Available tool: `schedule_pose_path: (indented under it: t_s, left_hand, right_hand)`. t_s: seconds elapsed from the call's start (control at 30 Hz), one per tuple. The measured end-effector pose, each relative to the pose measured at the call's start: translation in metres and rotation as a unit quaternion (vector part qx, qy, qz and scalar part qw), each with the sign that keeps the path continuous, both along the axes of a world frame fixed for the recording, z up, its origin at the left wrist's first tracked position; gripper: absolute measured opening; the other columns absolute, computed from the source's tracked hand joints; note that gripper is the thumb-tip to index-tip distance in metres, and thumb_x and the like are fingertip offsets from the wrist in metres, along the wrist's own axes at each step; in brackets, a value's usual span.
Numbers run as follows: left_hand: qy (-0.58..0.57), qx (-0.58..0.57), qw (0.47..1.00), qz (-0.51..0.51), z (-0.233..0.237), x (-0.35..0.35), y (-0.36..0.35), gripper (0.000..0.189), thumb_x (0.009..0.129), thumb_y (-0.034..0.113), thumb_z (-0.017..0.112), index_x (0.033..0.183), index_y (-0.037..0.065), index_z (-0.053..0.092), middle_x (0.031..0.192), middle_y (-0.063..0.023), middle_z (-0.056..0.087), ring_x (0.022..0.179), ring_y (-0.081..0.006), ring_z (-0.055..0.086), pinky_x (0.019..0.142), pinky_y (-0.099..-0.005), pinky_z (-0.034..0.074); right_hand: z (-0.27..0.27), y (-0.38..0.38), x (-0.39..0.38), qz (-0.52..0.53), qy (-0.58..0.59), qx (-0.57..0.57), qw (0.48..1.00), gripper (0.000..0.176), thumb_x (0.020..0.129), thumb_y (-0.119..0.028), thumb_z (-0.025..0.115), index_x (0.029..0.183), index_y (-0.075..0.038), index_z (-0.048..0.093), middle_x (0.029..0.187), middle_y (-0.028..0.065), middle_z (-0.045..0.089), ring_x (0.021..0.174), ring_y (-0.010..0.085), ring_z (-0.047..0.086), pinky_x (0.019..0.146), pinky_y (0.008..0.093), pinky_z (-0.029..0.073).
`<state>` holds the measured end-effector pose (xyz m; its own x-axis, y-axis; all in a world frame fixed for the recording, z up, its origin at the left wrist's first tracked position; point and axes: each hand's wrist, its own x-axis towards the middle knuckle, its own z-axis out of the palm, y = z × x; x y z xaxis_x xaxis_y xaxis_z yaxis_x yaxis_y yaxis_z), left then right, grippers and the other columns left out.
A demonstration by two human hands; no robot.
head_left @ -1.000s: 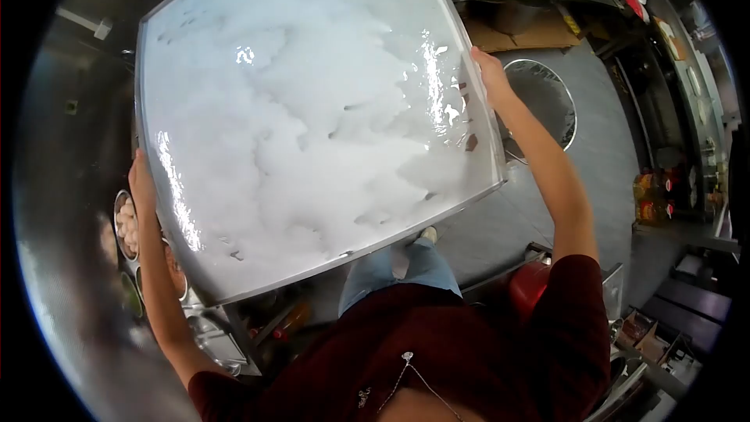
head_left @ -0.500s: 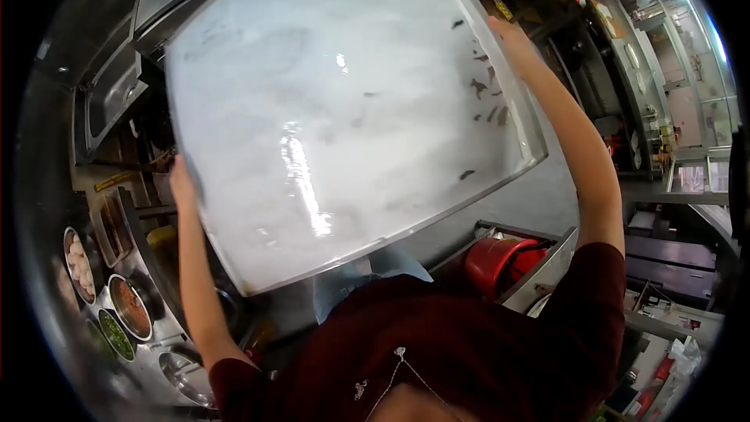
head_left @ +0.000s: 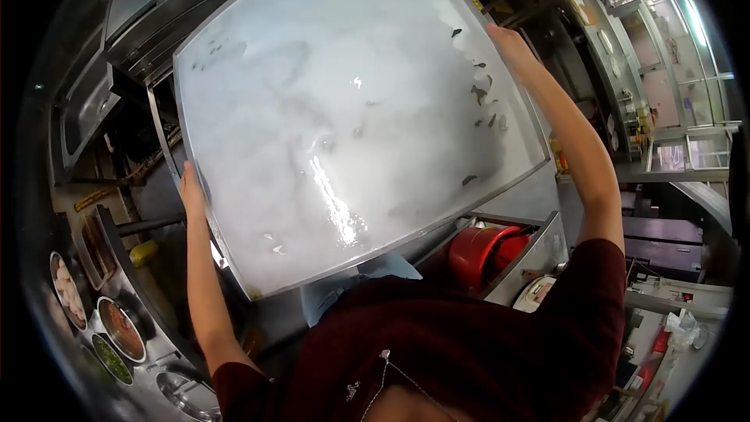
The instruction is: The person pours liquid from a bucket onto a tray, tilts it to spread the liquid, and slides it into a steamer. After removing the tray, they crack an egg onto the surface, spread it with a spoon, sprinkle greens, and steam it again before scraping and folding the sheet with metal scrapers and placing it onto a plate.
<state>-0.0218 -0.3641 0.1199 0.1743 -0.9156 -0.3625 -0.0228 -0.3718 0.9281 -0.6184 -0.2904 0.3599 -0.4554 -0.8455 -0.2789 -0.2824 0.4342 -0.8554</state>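
A large, shallow square metal tray (head_left: 536, 129) is held up in front of my body. Whitish wet liquid (head_left: 273, 133) covers its bottom, with glossy reflections and dark patches, mostly toward the right side. My left hand (head_left: 192, 191) grips the tray's left edge; most of its fingers are hidden behind the rim. On the opposite side, my right hand (head_left: 513, 48) holds the right edge near the far corner, its fingers partly out of sight. The tray is tilted in the view, its near left corner closest to my body.
Bowls of red sauce (head_left: 122, 328), chopped greens (head_left: 112, 358) and pale round pieces (head_left: 69, 291) stand on the left counter. A red bucket (head_left: 473, 258) sits in a metal-sided frame near my right side. A sink (head_left: 86, 113) is at the far left; shelves line the right.
The surroundings have shifted left in view as I turn slightly. Both hands keep hold of the tray, and the liquid's dark patches have changed shape a little.
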Motion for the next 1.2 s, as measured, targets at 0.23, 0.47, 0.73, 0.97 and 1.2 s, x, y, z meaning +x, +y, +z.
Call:
schedule_pose_path:
  t_s: [0.23,0.47,0.73,0.97,1.2]
  left_hand:
    - [-0.063,0.01,0.998,-0.016,-0.009,0.014,0.0,0.054,0.087,0.041,0.041,0.109,-0.007,0.049,0.105,-0.0118,0.054,0.092,-0.0182,0.05,0.08,-0.0266,0.039]
    - [-0.088,0.052,0.993,-0.059,0.033,0.041,0.015,0.056,0.087,0.042,0.038,0.109,-0.008,0.049,0.103,-0.013,0.055,0.089,-0.0193,0.053,0.079,-0.0279,0.04]
    - [-0.25,0.108,0.957,-0.096,0.064,0.072,0.03,0.059,0.087,0.044,0.036,0.11,-0.008,0.049,0.103,-0.0156,0.055,0.093,-0.0237,0.053,0.082,-0.0306,0.038]
    - [-0.268,0.114,0.943,-0.162,0.065,0.087,0.03,0.058,0.088,0.044,0.035,0.102,-0.011,0.051,0.094,-0.0161,0.059,0.087,-0.0235,0.056,0.078,-0.0304,0.042]
    - [-0.115,0.111,0.984,-0.077,0.077,0.043,0.024,0.052,0.089,0.038,0.036,0.106,-0.009,0.05,0.097,-0.0139,0.057,0.088,-0.0212,0.054,0.079,-0.0281,0.039]
  right_hand:
    - [0.004,0.012,0.018,-0.014,-0.067,0.008,0.998,0.039,0.087,-0.03,0.044,0.099,0.006,0.054,0.095,0.0116,0.057,0.084,0.0174,0.053,0.075,0.0297,0.042]
    - [-0.037,0.016,0.049,-0.047,-0.059,0.081,0.994,0.042,0.087,-0.036,0.042,0.101,0.002,0.054,0.093,0.0105,0.058,0.083,0.0174,0.053,0.076,0.0301,0.042]
    - [-0.088,0.025,0.039,0.009,-0.108,0.161,0.981,0.037,0.086,-0.029,0.044,0.098,0.004,0.055,0.089,0.0109,0.057,0.076,0.0194,0.056,0.065,0.0327,0.045]
    - [-0.096,0.025,0.049,0.009,0.017,0.144,0.989,0.041,0.086,-0.031,0.044,0.103,0.005,0.052,0.092,0.0092,0.056,0.082,0.0166,0.053,0.069,0.0298,0.044]
    - [-0.06,0.037,0.05,0.01,-0.032,0.04,0.999,0.04,0.088,-0.03,0.043,0.105,0.006,0.05,0.091,0.0078,0.057,0.081,0.0145,0.052,0.072,0.028,0.043]
